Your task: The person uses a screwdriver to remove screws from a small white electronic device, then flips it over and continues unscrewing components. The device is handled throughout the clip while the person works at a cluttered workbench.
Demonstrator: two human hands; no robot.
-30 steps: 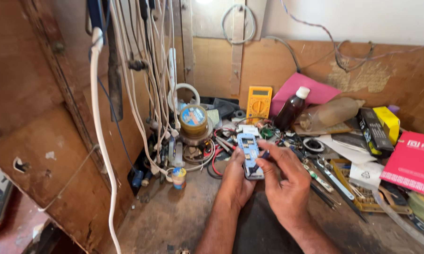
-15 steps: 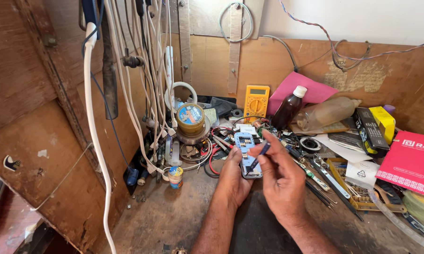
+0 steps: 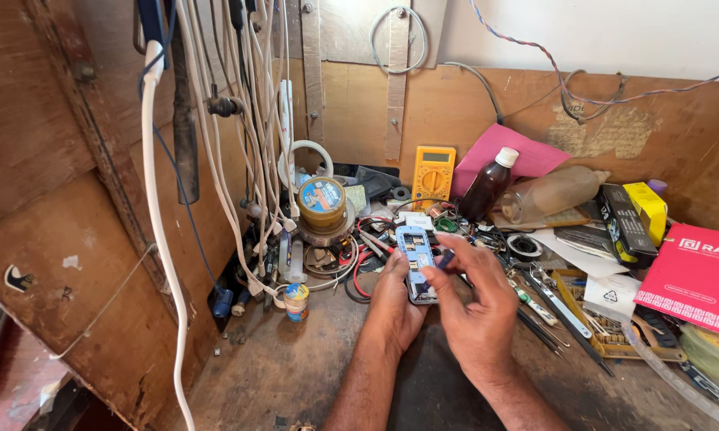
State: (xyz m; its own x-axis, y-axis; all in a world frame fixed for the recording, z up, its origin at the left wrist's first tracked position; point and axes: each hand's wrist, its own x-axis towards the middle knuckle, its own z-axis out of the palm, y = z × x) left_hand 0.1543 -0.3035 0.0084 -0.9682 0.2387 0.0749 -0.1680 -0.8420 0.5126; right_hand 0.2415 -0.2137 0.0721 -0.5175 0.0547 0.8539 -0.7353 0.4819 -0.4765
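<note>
At the far left, a bundle of white cables hangs down the wooden wall panel. Below it, a small round tin with a printed label stands on the tabletop, and behind it sits a round can with a blue-and-orange lid.

The left hand cradles an opened blue phone from below and from the left, fingers closed around its lower body. The phone is held above the tabletop centre, its long axis running away from the person toward the back wall. The right hand lies just right of the phone; its fingers are pinched on a thin dark tool, whose tip touches the phone's right edge. The right hand is the nearer to the exposed board.

Behind stands a yellow multimeter, upright against the wall. Further right: a pink sheet, a brown bottle with a white cap, a yellow-and-black rectangular box, and a flat red carton with white print.
</note>
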